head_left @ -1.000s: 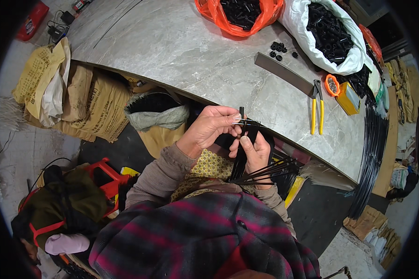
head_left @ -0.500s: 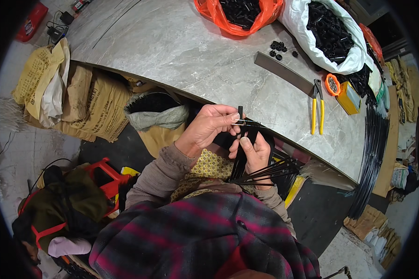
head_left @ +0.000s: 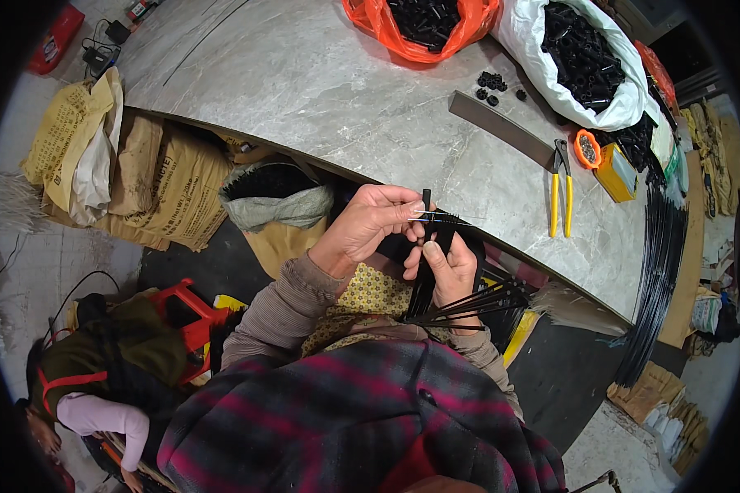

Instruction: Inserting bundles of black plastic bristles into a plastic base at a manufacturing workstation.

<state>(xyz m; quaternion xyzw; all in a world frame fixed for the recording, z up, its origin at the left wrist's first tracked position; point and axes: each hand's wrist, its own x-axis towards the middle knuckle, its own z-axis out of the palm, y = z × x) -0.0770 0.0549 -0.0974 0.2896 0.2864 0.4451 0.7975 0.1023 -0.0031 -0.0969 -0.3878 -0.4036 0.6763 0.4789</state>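
Both hands are raised close together in front of my lap, near the table's edge. My left hand has thumb and forefinger closed on a thin wire that runs across a black stick with a blunt upper end. Just below and to the right, my right hand has its fingers wrapped round a bunch of thin black rods. The rods fan out past the wrist and hang down over my lap. Where exactly the wire meets the stick is too small to tell.
On the grey table lie yellow-handled pliers, a dark metal bar and an orange dish. Bags of black tubular parts stand beyond. Black rods drape over the right edge. At lower left a person bends beside a red stool.
My hands stay nearly in place, with the stick and wire shifted only slightly. At lower left the other person has moved, and a pink sleeve now reaches downward.
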